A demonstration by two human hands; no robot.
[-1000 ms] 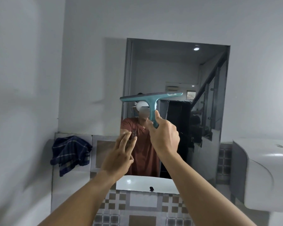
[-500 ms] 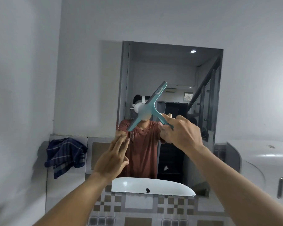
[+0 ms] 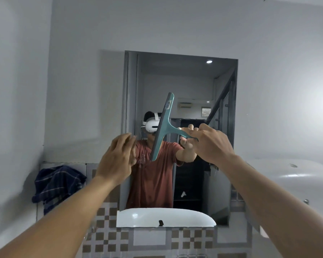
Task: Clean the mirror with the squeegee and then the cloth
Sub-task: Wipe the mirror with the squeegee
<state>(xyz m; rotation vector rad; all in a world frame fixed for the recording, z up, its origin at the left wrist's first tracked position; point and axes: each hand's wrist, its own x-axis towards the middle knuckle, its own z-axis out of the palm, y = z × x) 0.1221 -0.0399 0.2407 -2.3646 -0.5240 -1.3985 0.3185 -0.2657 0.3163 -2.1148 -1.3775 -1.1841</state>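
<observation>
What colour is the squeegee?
Teal green; the squeegee shows clearly in the head view.

The teal plastic T-shaped squeegee (image 3: 163, 125) is up in front of the tall wall mirror (image 3: 194, 81); its blade stands almost upright. The dark blue checked cloth (image 3: 58, 185) hangs bunched, left of the mirror.

Two hands (image 3: 116, 161) (image 3: 213, 144); one squeegee (image 3: 163, 127), cloth (image 3: 58, 185) and mirror (image 3: 194, 81)

Glossy mirror (image 3: 190, 84), matt plastic squeegee (image 3: 163, 127), checked cloth (image 3: 58, 185)
</observation>
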